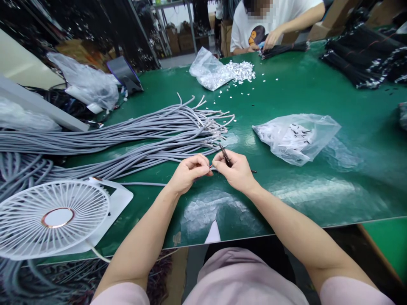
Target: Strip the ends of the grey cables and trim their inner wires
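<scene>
Beside grey cables seemingly awaiting work, my left hand is pinching wires, my right hand wires and a dark tool.

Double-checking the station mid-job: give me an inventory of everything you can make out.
Wire ends: count unclear, partly red, front centre
Slim tool: one, dark, front centre
Cables: many, grey, left to centre
Fan: one, white, front left
Plastic bags: several, clear, right, rear centre, left
Loose bits: many, whitish, rear centre
Bundles: several, black, rear right
Panel: one, dark, rear left
Table: one, green, throughout
Co-worker: one, white shirt, across
Left hand: one, bare, pinching wire ends
Right hand: one, bare, holding slim tool
</scene>
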The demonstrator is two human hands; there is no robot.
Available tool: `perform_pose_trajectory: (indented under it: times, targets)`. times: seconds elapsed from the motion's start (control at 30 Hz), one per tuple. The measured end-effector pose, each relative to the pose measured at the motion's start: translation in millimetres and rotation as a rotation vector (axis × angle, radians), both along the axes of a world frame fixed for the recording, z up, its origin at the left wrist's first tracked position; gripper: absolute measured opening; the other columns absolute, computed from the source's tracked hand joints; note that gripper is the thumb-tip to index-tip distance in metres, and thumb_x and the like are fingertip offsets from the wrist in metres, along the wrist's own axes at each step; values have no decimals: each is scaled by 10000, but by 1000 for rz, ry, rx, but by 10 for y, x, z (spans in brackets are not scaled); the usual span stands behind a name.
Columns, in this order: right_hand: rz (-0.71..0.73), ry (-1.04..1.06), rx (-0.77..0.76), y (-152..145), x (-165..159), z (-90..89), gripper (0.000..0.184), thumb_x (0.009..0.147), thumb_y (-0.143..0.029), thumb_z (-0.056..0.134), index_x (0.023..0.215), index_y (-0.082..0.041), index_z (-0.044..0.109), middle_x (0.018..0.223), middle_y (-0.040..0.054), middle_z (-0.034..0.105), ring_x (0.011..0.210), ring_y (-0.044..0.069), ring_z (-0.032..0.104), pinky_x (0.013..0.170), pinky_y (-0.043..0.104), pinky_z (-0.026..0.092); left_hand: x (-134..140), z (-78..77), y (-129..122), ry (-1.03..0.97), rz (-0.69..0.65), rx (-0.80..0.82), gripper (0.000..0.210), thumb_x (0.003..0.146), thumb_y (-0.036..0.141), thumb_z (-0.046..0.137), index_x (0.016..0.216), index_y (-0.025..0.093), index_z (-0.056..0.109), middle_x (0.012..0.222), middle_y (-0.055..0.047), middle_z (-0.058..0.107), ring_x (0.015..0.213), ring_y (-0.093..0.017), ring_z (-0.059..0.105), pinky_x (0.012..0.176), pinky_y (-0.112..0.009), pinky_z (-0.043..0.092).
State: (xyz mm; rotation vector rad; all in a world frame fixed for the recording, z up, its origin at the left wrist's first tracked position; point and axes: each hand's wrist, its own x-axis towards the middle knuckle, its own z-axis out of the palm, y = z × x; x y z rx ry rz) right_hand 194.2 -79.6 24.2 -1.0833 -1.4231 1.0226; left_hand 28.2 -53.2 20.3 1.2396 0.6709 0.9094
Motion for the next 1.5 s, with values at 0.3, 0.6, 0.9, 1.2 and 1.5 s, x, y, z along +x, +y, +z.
perform_pose_trajectory:
  times: [0.3, 0.6, 0.9, 1.2, 1.5]
  targets:
    - [2, 16, -7, 7, 12, 18, 103, 769, -197, 549, 673, -158, 550, 561, -51, 476, 512, 71, 383, 508, 215, 314, -34, -38, 9, 23, -12, 90, 73, 683, 212, 756, 750, 194, 732, 812, -18, 543, 729, -118, 566, 692, -276, 530]
    - [9, -7, 20, -10, -7, 8, 98, 767, -190, 546, 674, -160, 548, 554, -57, 459, 502, 67, 371, 492, 208, 292, -40, 12, -23, 211, 41, 195, 235, 767, 347, 686, 631, 158, 719, 740, -33, 536, 664, -111, 509, 584, -243, 414]
    - [-15, -131, 58, -64, -8, 47, 112, 789, -214, 533, 685, -173, 540, 570, -49, 431, 535, 80, 368, 533, 221, 304, 5, 40, -2, 278, 41, -82, 348, 616, 291, 807, 786, 144, 542, 666, 35, 569, 597, -70, 522, 578, -190, 414]
    - [134, 265, -281, 85, -23, -144, 176, 707, -298, 635, 675, -169, 519, 499, -83, 399, 414, 42, 307, 407, 192, 238, 24, -60, -85, 252, -24, -110, 738, 685, 323, 748, 1338, 172, 440, 560, 42, 592, 507, -92, 547, 447, -158, 386]
    - [275, 372, -478, 29, -133, -178, 277, 637, -356, 706, 672, -171, 503, 454, -111, 345, 377, 24, 222, 376, 183, 151, -57, -148, -121, 181, 45, -160, 327, 684, 444, 704, 708, 120, 670, 482, 10, 539, 429, -61, 437, 416, -175, 310]
